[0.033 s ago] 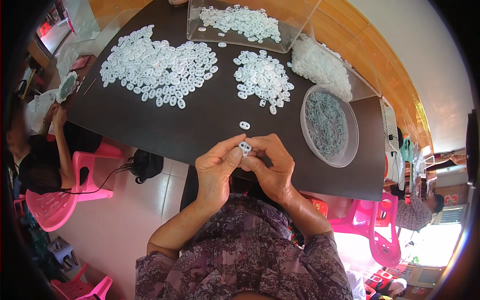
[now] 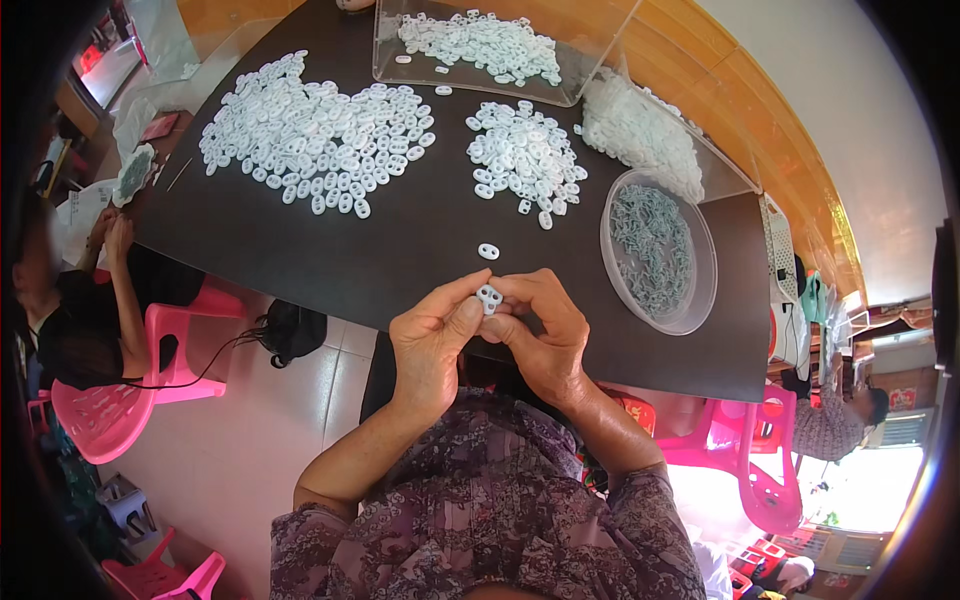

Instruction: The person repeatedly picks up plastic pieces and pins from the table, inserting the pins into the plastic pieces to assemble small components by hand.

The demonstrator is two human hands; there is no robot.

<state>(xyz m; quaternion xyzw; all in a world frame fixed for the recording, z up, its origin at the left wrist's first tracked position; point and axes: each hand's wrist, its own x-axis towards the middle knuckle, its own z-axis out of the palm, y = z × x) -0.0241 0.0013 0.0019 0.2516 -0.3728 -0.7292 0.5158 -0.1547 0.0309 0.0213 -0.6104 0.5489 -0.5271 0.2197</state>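
Close to the table's near edge, my left hand [image 2: 428,350] and my right hand [image 2: 550,345] meet fingertip to fingertip. Pinched between them is a small white plastic piece with two round holes [image 2: 489,297], which resembles a cord lock. Both hands are closed on it, and the fingers hide its lower part. Just beyond my fingertips lies a single white oval two-hole piece [image 2: 488,251]. A small heap of similar white pieces [image 2: 525,155] lies farther off, and a larger heap [image 2: 320,135] spreads to the left.
Right of my hands stands a round clear tub [image 2: 704,275] of small grey-green pieces [image 2: 652,245], possibly springs. A clear box [image 2: 480,88] with more white parts is at the back of the dark table [image 2: 400,255]. Pink chairs [image 2: 175,345] and a person [image 2: 90,320] are at left.
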